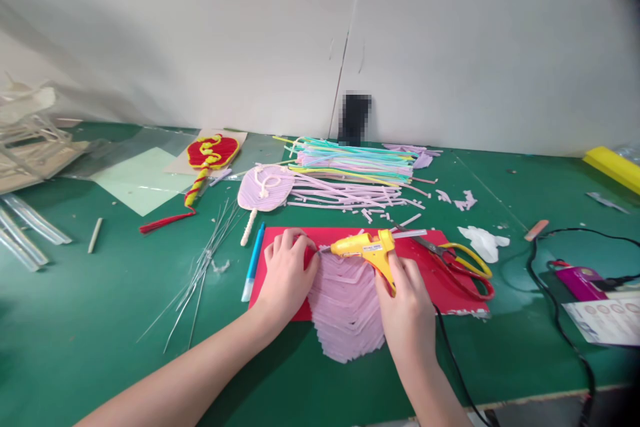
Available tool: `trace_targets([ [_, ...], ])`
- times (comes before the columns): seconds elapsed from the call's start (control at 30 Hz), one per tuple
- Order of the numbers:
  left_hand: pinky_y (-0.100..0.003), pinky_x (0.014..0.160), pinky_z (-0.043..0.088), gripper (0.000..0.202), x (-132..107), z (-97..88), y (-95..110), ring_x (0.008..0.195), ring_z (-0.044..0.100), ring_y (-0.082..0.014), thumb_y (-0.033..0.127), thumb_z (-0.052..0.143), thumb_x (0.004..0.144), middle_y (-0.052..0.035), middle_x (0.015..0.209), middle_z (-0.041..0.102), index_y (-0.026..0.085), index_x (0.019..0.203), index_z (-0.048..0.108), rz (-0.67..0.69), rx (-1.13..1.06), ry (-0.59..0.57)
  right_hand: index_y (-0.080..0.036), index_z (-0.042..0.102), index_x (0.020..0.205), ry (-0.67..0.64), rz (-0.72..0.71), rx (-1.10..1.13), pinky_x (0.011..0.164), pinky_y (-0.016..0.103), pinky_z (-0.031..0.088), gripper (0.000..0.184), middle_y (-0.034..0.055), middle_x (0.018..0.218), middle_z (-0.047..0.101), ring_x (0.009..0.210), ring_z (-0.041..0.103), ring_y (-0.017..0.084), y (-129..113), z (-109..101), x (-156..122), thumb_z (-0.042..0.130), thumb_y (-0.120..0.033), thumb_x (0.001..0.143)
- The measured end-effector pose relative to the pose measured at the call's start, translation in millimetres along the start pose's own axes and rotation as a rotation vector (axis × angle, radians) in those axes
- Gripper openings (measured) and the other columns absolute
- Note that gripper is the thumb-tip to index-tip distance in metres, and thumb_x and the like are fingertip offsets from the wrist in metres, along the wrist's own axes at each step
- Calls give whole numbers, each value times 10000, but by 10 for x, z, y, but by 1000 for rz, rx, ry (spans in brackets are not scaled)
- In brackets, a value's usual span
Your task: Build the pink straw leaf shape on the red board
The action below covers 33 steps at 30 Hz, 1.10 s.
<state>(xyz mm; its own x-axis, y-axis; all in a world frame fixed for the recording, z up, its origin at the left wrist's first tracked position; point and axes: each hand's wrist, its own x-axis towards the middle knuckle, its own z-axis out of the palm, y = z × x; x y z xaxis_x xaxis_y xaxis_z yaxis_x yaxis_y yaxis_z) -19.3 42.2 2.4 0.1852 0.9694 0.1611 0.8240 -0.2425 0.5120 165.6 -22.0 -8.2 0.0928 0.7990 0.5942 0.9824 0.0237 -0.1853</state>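
Right hand (407, 303) is wrapped around the handle of a yellow glue gun (367, 250), nozzle pointing left at the top edge of a pink straw panel (345, 310). Left hand (287, 273) lies flat with fingers pressing that panel's left edge. Panel sits on a red sheet (450, 277) on the green surface (100, 320). Scissors (460, 263) just to the right, loose straws (355, 163) behind, a blue pen (253, 260) to the left.

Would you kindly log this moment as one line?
left hand: touching pink straw panel | right hand: holding yellow glue gun | scissors: on red sheet
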Motion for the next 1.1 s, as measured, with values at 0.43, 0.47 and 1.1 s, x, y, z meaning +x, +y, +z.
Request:
trace_targets([
  [0.43,-449,894,381,45,9,0,-9,1029,486,-246,214,502,859,-43,1059,532,230,865,543,-5,4,5,-142,542,1141,30,-24,-9,674,305,516,246,99,903,605,810,620,215,19,-58,-43,438,-213,929],
  [0.47,-448,893,382,44,11,1,-12,1030,487,-247,215,502,859,-43,1060,531,232,866,541,-4,4,6,-139,543,1143,30,-23,-10,677,306,517,249,103,907,607,812,621,215,26,-65,-56,440,-216,929],
  [1.1,-443,887,382,57,6,32,-35,1031,485,-246,218,497,855,-41,1063,527,238,874,547,6,2,16,-145,540,1164,36,-29,-11,688,295,518,267,113,966,611,845,628,212,156,-200,-172,437,-248,941],
])
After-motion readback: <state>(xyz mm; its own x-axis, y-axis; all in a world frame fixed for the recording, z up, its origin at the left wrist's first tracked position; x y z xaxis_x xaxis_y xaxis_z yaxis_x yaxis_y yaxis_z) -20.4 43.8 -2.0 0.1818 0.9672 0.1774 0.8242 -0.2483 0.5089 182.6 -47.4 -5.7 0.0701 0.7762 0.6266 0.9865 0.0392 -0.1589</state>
